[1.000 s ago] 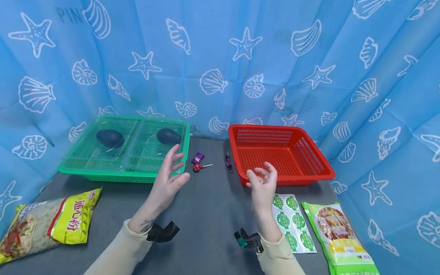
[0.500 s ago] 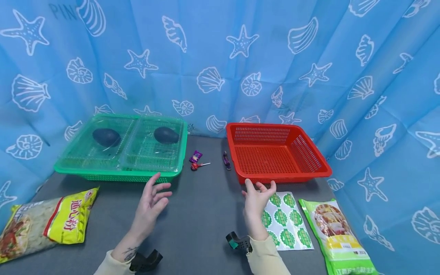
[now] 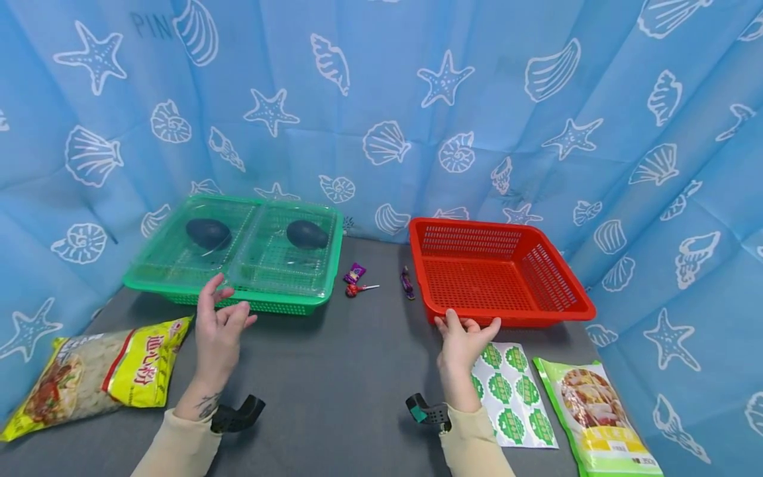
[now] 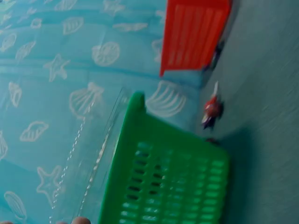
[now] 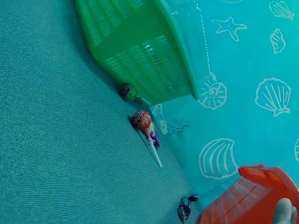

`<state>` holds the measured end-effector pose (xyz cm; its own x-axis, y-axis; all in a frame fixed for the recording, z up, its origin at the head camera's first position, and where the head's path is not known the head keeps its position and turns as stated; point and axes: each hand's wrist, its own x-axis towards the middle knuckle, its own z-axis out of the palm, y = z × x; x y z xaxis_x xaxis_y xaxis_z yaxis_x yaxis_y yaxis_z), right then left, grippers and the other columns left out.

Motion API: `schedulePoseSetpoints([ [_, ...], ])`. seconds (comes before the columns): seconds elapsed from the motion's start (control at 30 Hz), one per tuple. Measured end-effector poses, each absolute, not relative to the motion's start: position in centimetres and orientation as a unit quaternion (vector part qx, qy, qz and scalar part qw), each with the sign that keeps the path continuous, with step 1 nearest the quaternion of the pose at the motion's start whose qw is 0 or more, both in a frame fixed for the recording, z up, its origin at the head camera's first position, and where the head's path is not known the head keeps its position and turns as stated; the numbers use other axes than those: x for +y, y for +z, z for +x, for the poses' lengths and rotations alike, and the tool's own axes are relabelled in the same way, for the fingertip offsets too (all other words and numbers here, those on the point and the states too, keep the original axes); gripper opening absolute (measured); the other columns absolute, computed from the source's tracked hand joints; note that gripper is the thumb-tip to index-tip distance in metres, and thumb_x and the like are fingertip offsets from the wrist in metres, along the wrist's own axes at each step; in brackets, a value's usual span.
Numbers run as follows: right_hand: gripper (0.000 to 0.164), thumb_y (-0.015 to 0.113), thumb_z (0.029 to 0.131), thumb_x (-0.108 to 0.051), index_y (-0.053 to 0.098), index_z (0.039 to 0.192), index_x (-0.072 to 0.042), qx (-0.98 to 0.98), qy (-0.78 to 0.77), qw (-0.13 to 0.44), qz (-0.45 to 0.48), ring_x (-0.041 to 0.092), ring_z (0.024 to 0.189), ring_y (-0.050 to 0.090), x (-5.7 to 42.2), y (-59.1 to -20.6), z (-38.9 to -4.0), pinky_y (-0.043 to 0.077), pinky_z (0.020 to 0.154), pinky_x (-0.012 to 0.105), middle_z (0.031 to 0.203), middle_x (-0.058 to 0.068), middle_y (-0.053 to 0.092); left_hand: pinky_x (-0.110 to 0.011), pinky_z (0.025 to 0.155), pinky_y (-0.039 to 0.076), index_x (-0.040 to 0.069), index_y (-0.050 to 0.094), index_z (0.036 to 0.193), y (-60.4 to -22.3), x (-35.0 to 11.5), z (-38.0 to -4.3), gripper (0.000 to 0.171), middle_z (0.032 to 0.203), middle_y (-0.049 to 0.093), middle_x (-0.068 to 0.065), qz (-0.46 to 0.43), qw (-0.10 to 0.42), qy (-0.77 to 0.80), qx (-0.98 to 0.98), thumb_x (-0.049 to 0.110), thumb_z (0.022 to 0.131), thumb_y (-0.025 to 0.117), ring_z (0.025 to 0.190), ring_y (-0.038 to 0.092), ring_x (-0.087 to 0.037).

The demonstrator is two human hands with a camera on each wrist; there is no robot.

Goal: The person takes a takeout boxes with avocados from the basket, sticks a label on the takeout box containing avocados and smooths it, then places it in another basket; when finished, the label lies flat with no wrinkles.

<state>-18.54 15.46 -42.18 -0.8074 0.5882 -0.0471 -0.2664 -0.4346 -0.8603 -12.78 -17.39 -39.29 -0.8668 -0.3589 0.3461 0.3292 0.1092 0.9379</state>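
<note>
My left hand is raised before the front edge of the green basket, its fingers loosely bent and holding nothing. A clear plastic lid in two sections lies over that basket, with two dark oval fruit-like things showing through. In the left wrist view, fingertips show at the bottom beside the clear plastic. My right hand is at the front rim of the red basket, fingers spread and fingertips right at the rim. One fingertip overlaps the basket in the right wrist view.
Between the baskets lie a red lollipop, a purple wrapped candy and a dark wrapped candy. A green lollipop lies beside the green basket. Yellow food bag left; sticker sheet and green-white bag right.
My left hand has moved left and back from over the right end of the green basket. My right hand has drawn back from above the red basket to its front rim.
</note>
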Motion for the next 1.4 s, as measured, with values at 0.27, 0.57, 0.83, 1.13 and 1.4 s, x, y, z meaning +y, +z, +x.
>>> schedulePoseSetpoints([
  [0.27,0.106,0.073,0.069,-0.011,-0.006,0.137,-0.034,-0.473,0.815,0.300,-0.147,0.025,0.063,0.056,17.7,-48.2,-21.9,0.051,0.066,0.041,0.077,0.005,0.040,-0.016,0.057,0.049,0.019,0.028,0.134,-38.1,-17.8,-15.3,0.056,0.122,0.030,-0.009,0.097,0.267,-0.591,-0.755,0.027,0.085,0.053,0.074,0.051,-0.006],
  [0.57,0.107,0.073,0.068,-0.010,-0.005,0.136,-0.037,-0.451,0.833,0.297,-0.123,0.028,0.062,0.056,18.5,-49.7,-22.5,0.050,0.066,0.044,0.077,0.006,0.041,-0.020,0.054,0.047,0.022,0.032,0.133,-38.5,-17.7,-17.7,0.060,0.121,0.035,-0.008,0.132,0.285,-0.518,-0.796,0.040,0.080,0.056,0.065,0.054,-0.016],
  [0.83,0.108,0.072,0.070,-0.007,-0.008,0.135,-0.037,-0.464,0.826,0.289,-0.136,0.025,0.062,0.055,18.3,-48.9,-22.0,0.051,0.065,0.043,0.075,0.003,0.040,-0.039,0.060,0.049,0.022,0.031,0.135,-38.9,-17.0,-19.1,0.069,0.132,0.031,-0.008,0.125,0.292,-0.449,-0.835,0.048,0.076,0.057,0.068,0.059,-0.025],
  [1.13,0.106,0.073,0.069,-0.012,-0.005,0.135,-0.039,-0.472,0.820,0.292,-0.140,0.026,0.063,0.057,18.3,-49.3,-22.1,0.051,0.067,0.043,0.076,0.003,0.041,-0.048,0.066,0.040,0.018,0.040,0.130,-38.9,-16.4,-19.9,0.067,0.124,0.034,-0.013,0.150,0.291,-0.415,-0.849,0.052,0.074,0.056,0.088,0.048,-0.033],
  [1.4,0.105,0.072,0.070,-0.010,-0.005,0.136,-0.036,-0.464,0.828,0.288,-0.131,0.027,0.064,0.057,18.3,-49.6,-22.1,0.051,0.067,0.042,0.076,0.003,0.042,-0.041,0.058,0.037,0.019,0.043,0.128,-38.6,-15.9,-20.1,0.062,0.120,0.032,-0.017,0.166,0.274,-0.422,-0.848,0.051,0.077,0.054,0.075,0.046,-0.032],
])
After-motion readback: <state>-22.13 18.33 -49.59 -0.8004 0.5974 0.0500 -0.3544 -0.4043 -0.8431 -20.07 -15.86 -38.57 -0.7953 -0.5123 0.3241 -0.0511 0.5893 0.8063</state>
